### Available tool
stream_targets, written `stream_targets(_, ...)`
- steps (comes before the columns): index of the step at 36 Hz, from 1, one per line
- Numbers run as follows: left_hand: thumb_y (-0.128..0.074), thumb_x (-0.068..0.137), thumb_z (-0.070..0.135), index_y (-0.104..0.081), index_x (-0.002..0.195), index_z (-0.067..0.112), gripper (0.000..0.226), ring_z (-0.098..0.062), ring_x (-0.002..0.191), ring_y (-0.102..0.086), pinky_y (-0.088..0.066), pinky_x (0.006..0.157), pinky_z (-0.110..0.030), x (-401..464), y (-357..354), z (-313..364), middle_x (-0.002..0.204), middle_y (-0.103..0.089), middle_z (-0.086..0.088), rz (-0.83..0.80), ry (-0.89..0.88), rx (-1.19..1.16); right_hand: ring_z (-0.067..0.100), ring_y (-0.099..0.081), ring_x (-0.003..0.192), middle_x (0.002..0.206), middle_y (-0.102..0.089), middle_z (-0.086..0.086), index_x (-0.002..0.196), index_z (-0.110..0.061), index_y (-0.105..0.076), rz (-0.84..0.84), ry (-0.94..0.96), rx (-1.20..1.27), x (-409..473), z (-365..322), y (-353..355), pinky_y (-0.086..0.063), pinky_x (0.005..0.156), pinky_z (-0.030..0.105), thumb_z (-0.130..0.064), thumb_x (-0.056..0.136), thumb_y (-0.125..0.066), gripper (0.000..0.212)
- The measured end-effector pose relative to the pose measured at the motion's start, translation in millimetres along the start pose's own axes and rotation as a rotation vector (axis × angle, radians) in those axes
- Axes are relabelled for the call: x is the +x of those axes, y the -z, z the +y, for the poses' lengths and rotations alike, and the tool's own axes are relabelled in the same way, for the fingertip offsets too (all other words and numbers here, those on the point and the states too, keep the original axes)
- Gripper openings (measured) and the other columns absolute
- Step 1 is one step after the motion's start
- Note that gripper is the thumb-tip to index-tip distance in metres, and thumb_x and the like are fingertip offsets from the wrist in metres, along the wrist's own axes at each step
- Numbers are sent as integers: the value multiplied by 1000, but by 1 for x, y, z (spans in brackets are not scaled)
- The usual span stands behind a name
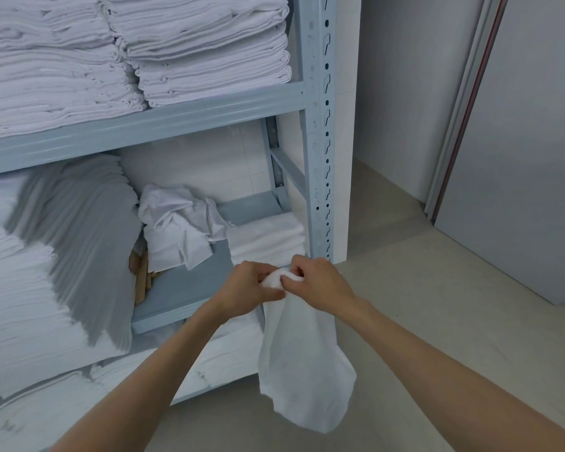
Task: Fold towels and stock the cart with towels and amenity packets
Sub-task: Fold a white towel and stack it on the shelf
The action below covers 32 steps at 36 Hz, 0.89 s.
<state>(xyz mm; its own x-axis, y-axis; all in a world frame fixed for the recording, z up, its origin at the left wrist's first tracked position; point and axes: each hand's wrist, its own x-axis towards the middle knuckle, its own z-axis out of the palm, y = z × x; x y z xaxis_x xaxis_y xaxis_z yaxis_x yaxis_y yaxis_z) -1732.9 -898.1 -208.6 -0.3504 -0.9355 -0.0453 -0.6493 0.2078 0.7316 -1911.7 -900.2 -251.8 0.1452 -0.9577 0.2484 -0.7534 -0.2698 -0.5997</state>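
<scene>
A small white towel (304, 360) hangs down in front of the shelf's right corner. Both hands pinch its bunched top edge. My left hand (252, 285) grips it from the left, and my right hand (320, 282) grips it from the right, fingers touching. A short stack of folded white towels (268, 238) lies on the grey shelf board (193, 282) just behind my hands. A crumpled white cloth (180, 223) sits further back on that board.
A grey metal rack (318, 141) holds tall stacks of folded white linen (196, 47) above and grey and white stacks (79, 243) at the left. Wooden pieces (141, 275) lean beside the stacks. Bare floor (437, 305) and a grey door (529, 158) lie to the right.
</scene>
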Motion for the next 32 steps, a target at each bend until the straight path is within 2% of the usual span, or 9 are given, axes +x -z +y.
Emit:
stream_targets(4,-69,79,0,-78,98,11,23,-4,59,-53,-39,55,-10,8,-3,2,70,-66,9,74,45,22,8,-41,52,55,-46,-8,64,-29,-37,-29,26,6,3,9,5,-25,49,26,-52,85,-65,41)
stream_targets(11,-77,78,19,-78,90,19,13,-8,65,-54,-42,62,-21,26,-18,9,73,-69,3,2,43,-17,8,-37,49,52,-43,-9,69,-22,-44,6,73,-84,10,23,13,-20,50,23,-48,86,-64,36)
stream_targets(17,-72,80,1,-78,93,16,21,4,57,-57,-39,54,-6,38,-21,5,69,-65,15,15,15,74,7,-38,50,55,-45,-11,72,-26,-45,-49,123,-103,20,37,20,-20,51,22,-63,84,-64,43)
stream_targets(20,-71,82,-1,-79,89,17,21,6,55,-55,-39,54,-6,40,-17,5,65,-64,17,26,6,96,6,-41,53,58,-48,-12,72,-29,-47,-132,100,-74,25,44,24,-23,52,24,-68,79,-65,43)
stream_targets(25,-68,82,-9,-80,97,11,28,12,72,-62,-42,67,-3,35,-7,-2,81,-71,15,42,-41,130,1,-46,48,51,-50,-14,64,-40,-62,-430,41,-145,31,68,30,-27,48,24,-79,66,-62,39)
stream_targets(27,-68,82,-11,-80,96,12,30,13,74,-64,-48,73,-10,33,2,-10,84,-74,14,82,-16,104,-3,-50,56,60,-54,-17,82,-44,-66,-551,51,-308,29,82,34,-31,51,23,-75,71,-62,33)
stream_targets(28,-68,82,-11,-81,96,12,30,12,76,-64,-51,76,-14,31,7,-15,86,-75,12,103,-8,105,2,-57,68,73,-60,-15,92,-38,-66,-583,41,-375,28,90,36,-36,56,25,-68,76,-65,34)
stream_targets(30,-69,83,-9,-81,98,12,28,15,78,-63,-52,77,-12,27,13,-23,89,-75,14,113,-5,143,24,-63,94,101,-66,4,107,-21,-66,-563,19,-438,32,100,40,-44,71,30,-51,85,-68,37)
stream_targets(32,-69,84,-7,-80,96,10,24,23,76,-57,-48,71,-6,22,13,-28,87,-70,19,110,-3,211,29,-61,96,110,-62,13,105,-9,-65,-523,12,-490,39,99,43,-45,74,31,-45,89,-67,39)
